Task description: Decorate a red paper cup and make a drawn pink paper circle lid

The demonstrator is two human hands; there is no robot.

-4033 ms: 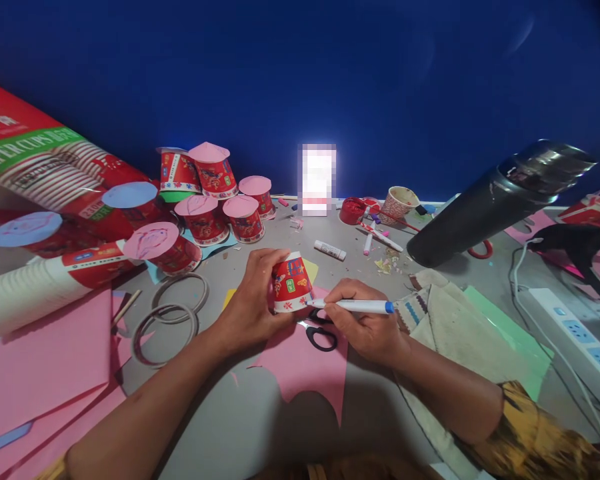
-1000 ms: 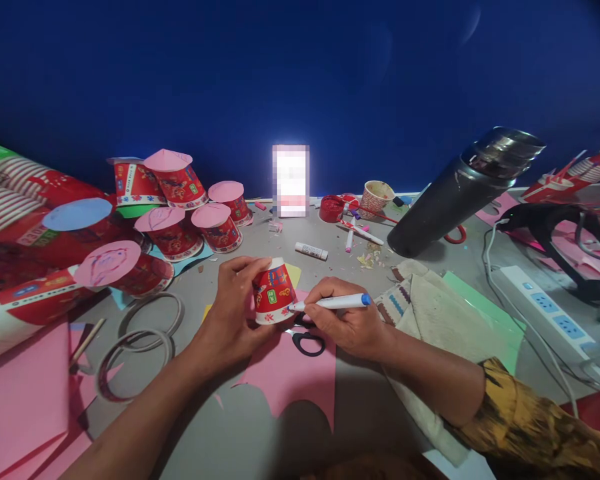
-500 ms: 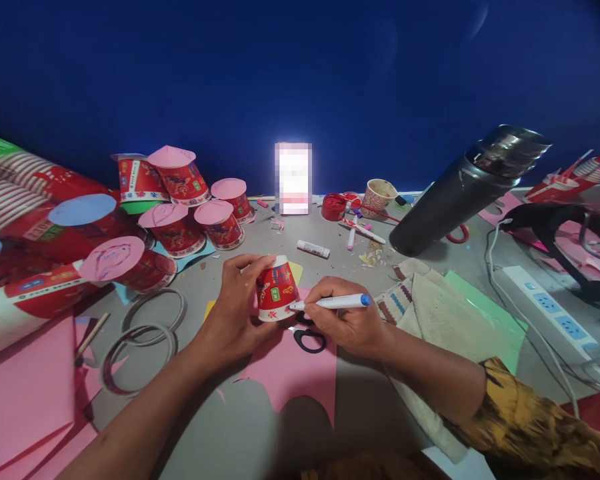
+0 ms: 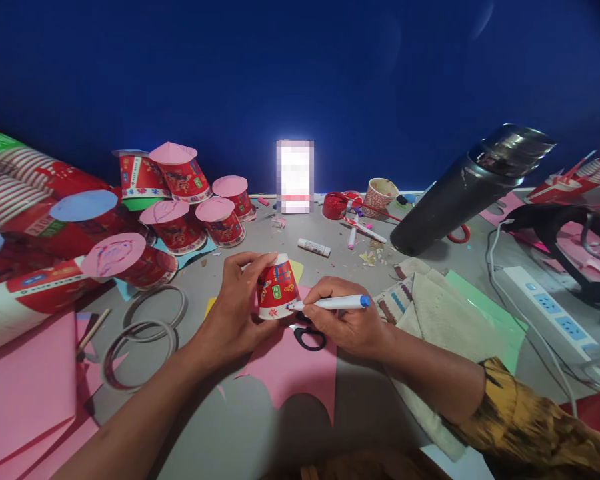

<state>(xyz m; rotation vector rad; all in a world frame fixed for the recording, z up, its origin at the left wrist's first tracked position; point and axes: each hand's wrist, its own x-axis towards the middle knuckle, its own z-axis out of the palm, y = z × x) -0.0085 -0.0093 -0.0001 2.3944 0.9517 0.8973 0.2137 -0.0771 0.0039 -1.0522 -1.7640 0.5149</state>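
My left hand (image 4: 237, 310) is wrapped round a red paper cup (image 4: 276, 283), held upside down with its white rim at the bottom. Coloured marks show along that rim. Between the fingers of my right hand (image 4: 347, 317) is a white marker with a blue end (image 4: 336, 303); its tip meets the cup near the rim. Black-handled scissors (image 4: 311, 338) lie under my hands, their blades partly hidden. Beneath them is a pink paper sheet (image 4: 295, 377) with scalloped cuts.
At left stand several red cups with pink paper tops (image 4: 177, 180), two grey rings (image 4: 139, 353) and pink paper (image 4: 25, 393). A glue stick (image 4: 314, 247), loose markers (image 4: 363, 230) and a lit phone (image 4: 295, 177) lie beyond. To the right are a black flask (image 4: 455, 193), cloth (image 4: 445, 327) and power strip (image 4: 550, 310).
The marker tip has shifted very slightly left along the cup's rim. Both hands keep their hold, and the view has moved a little.
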